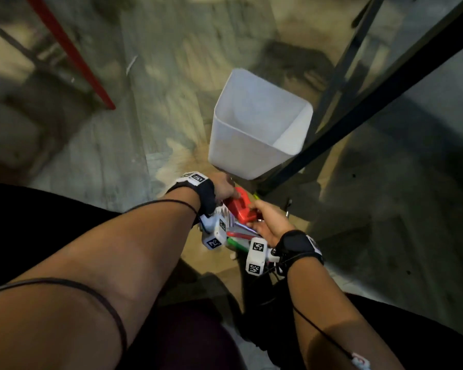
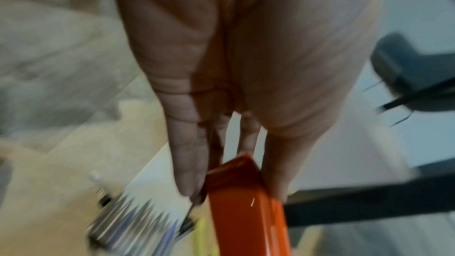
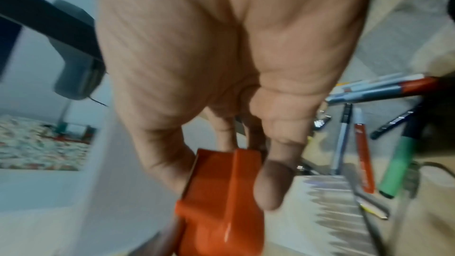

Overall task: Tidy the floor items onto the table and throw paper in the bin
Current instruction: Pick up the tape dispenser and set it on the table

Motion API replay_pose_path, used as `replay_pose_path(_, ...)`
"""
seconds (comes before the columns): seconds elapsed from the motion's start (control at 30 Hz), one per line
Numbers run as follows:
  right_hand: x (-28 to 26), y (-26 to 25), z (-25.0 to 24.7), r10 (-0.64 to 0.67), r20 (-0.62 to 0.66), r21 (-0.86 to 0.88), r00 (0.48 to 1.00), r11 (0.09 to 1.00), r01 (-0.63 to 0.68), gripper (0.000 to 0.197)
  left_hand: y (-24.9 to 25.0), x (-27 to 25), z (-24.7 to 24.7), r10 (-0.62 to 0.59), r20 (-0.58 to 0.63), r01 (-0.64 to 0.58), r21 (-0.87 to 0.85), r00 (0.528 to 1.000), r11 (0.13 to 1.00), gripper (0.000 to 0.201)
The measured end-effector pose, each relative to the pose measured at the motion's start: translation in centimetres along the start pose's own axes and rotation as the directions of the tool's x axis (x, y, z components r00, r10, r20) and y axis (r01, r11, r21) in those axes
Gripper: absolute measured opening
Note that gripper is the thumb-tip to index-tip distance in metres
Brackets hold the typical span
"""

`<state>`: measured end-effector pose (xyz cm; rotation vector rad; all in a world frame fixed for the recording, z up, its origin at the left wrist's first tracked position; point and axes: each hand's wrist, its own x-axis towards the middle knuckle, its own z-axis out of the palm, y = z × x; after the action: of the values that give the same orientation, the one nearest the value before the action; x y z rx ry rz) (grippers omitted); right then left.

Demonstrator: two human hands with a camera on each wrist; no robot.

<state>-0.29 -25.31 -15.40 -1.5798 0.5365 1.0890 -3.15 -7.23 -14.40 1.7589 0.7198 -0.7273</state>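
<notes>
Red plastic block point(image 1: 240, 209) is gripped at opposite ends by left hand point(image 1: 224, 186) and right hand point(image 1: 269, 220), fingers pointing down.

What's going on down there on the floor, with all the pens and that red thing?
A person is crouched over scattered stationery. Both hands, the left hand and the right hand, grip a glossy red plastic block-shaped object, one at each end. Beside it lie a white notepad with a jagged printed edge, a green marker, and several red and blue pens. A white plastic bin stands just beyond, next to a black table leg. What the red object is, I cannot tell.
</notes>
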Motion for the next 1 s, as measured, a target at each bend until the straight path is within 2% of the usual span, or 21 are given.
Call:
replay_pose_path(0.1,-6.9,-4.8,0.2,0.007,0.109,0.004,0.994,1.0,-0.007,0.008,4.1,-5.5,-4.2,0.047,0.118,-0.056,0.072,0.992,0.996,0.039)
replay_pose_path(0.2,-14.1,-9.0,0.3,-0.069,0.221,-0.016,0.973,0.997,0.074,0.015,9.0,-12.4,-8.0,0.12,0.171,-0.136,0.086,0.978,0.987,0.035)
replay_pose_path(0.3,-20.3,-11.8,0.1,-0.249,0.3,-0.009,0.921,0.965,0.264,0.031,12.5,-19.5,-10.6,0.252,0.153,-0.261,0.044,0.956,0.964,0.03)
replay_pose_path(0.4,-26.3,-13.1,0.6,-0.382,0.345,0.015,0.858,0.916,0.402,0.035,14.3,-25.4,-11.3,0.403,0.135,-0.409,0.017,0.905,0.912,0.028)
replay_pose_path(0.5,-31.8,-13.8,1.1,-0.511,0.316,-0.003,0.8,0.842,0.539,0.032,15.8,-30.4,-10.9,0.548,0.012,-0.548,0.018,0.837,0.836,0.022)
replay_pose_path(0.57,-35.7,-14.1,0.7,-0.58,0.317,-0.018,0.75,0.787,0.617,0.033,16.5,-33.4,-10.2,0.638,-0.097,-0.64,0.012,0.764,0.768,0.021)
replay_pose_path(0.63,-39.5,-14.7,0.0,-0.645,0.33,-0.048,0.69,0.718,0.694,0.036,17.3,-36.2,-9.4,0.723,-0.195,-0.738,-0.007,0.663,0.675,0.021)
replay_pose_path(0.77,-44.0,-18.8,-1.3,-0.803,0.225,-0.105,0.551,0.543,0.833,0.036,20.2,-39.2,-8.4,0.826,-0.376,-0.873,0.083,0.42,0.481,0.028)
replay_pose_path(0.83,-45.0,-22.5,-1.7,-0.853,0.135,-0.149,0.504,0.486,0.861,0.033,21.7,-39.2,-8.3,0.811,-0.499,-0.863,0.213,0.306,0.457,0.032)
replay_pose_path(0.9,-44.7,-26.5,-2.0,-0.861,0.062,-0.251,0.505,0.476,0.843,0.031,23.1,-38.8,-8.0,0.791,-0.567,-0.775,0.386,0.228,0.5,0.036)
replay_pose_path(1.0,-42.8,-31.3,-2.0,-0.828,0.034,-0.377,0.56,0.508,0.775,0.029,25.1,-36.5,-7.4,0.801,-0.567,-0.657,0.532,0.193,0.535,0.042)
